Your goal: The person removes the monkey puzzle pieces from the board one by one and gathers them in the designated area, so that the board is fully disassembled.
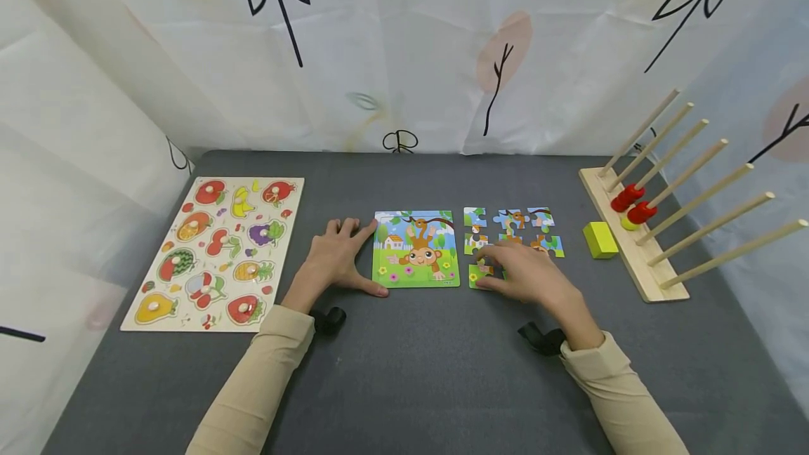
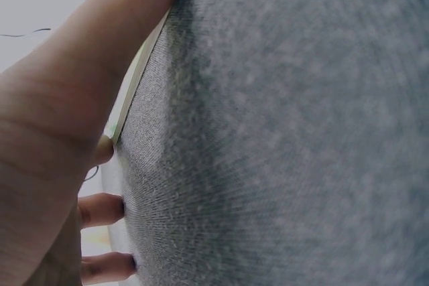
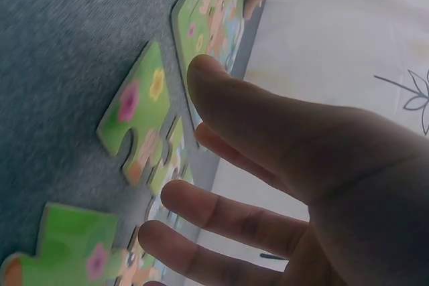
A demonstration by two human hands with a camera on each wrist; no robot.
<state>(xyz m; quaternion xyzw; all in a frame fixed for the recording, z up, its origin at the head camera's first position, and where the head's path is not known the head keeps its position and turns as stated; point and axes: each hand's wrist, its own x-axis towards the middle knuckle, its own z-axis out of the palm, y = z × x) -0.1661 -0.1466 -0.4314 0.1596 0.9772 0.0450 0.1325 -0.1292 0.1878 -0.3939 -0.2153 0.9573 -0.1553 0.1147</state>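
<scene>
A square jigsaw board (image 1: pixel 417 251) with a monkey picture lies flat in the middle of the table. My left hand (image 1: pixel 338 258) rests at its left side, thumb at the lower corner and index finger at the upper one, fingers spread. To the board's right, loose puzzle pieces (image 1: pixel 475 217) lie in rough rows. Over the nearer ones hovers my right hand (image 1: pixel 531 272), hiding some of them. In the right wrist view its thumb and fingers are apart with nothing between them, above a green corner piece (image 3: pixel 151 92) with a pink and a yellow flower.
A fruit puzzle board (image 1: pixel 218 258) lies at the left. On the right stands a wooden peg rack (image 1: pixel 657 279) with red beads (image 1: pixel 627 197) on two pegs, and a yellow block (image 1: pixel 600 240) beside it. Printed white curtains (image 1: pixel 411 55) enclose the table's back and sides.
</scene>
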